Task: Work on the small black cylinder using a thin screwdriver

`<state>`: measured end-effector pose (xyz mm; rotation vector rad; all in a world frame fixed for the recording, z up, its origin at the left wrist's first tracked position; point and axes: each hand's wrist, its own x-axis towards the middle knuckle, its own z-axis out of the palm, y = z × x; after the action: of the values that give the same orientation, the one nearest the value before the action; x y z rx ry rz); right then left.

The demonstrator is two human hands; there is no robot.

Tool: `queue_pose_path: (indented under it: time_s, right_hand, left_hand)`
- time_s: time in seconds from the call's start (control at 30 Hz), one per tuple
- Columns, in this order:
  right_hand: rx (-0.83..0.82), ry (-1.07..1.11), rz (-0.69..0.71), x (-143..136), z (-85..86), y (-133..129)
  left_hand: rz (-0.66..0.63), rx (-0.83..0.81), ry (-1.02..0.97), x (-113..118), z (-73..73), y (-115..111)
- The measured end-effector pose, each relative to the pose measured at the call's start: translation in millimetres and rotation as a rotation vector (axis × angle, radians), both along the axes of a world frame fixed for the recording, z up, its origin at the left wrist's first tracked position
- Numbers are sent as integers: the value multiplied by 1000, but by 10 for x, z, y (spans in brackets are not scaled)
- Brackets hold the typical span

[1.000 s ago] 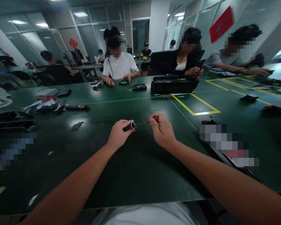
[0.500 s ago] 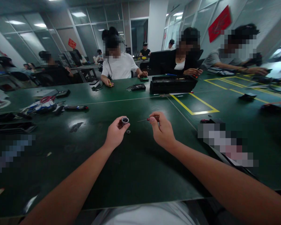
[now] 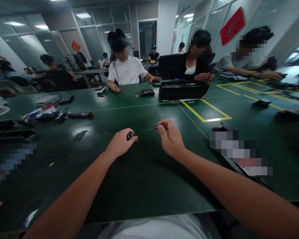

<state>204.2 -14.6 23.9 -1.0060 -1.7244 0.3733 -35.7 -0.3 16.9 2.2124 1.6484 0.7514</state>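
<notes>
My left hand (image 3: 121, 142) is closed around a small dark cylindrical part (image 3: 130, 135) with a pale rim, low over the green table (image 3: 129, 186). A small round metal piece (image 3: 136, 140) lies beside its fingertips, partly hidden by them. In my right hand (image 3: 171, 137) is a screwdriver (image 3: 155, 128) with a reddish-brown handle, its thin shaft pointing left toward the part. The screwdriver tip and the part are apart.
A long black housing (image 3: 183, 90) lies ahead, near yellow tape marks (image 3: 218, 120). At the left are cables and gloves (image 3: 46, 111) and a black pen-like tool (image 3: 80, 115). A dark flat item (image 3: 224, 128) lies right. Several people sit across the table.
My left hand has moved down and left, tilting the part so its open end no longer faces up as fully. The screwdriver has barely moved.
</notes>
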Motion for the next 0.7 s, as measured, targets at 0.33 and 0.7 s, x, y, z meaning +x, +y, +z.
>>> queue_pose_path:
  time_s: [0.33, 0.7]
  right_hand:
    - [-14, -28, 6, -19, 0, -1]
    - [-33, -30, 15, -3, -7, 9]
  left_hand:
    - [-89, -82, 250, -25, -102, 35]
    - [22, -109, -7, -4, -62, 18]
